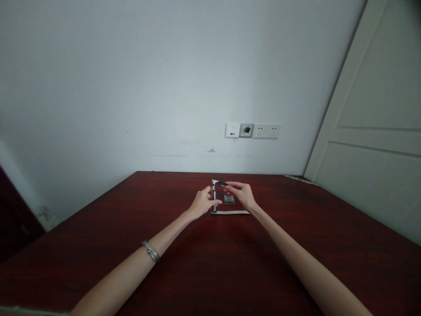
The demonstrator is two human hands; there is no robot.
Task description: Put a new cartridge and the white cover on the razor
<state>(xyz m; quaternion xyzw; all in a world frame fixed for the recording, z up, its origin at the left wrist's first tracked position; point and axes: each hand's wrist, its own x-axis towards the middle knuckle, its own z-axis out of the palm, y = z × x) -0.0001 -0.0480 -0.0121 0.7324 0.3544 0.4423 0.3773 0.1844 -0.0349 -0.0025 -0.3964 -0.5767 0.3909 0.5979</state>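
At the far middle of the dark red wooden table, your left hand pinches a slim silver upright razor handle, its foot on a flat white strip. Your right hand nips a small dark blade cartridge just beside the handle's top. You seem to be fitting it; next calls for lining it up squarely while keeping the handle steady.

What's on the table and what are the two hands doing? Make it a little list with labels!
Table: dark red wood table, against a white wall.
Left hand: left hand holds a small upright razor-like tool.
Right hand: right hand pinches a small dark piece next to the tool's top.
Also on table: small clear case, flat white strip.
Wall: socket panel.
Wrist: silver bracelet, left arm.
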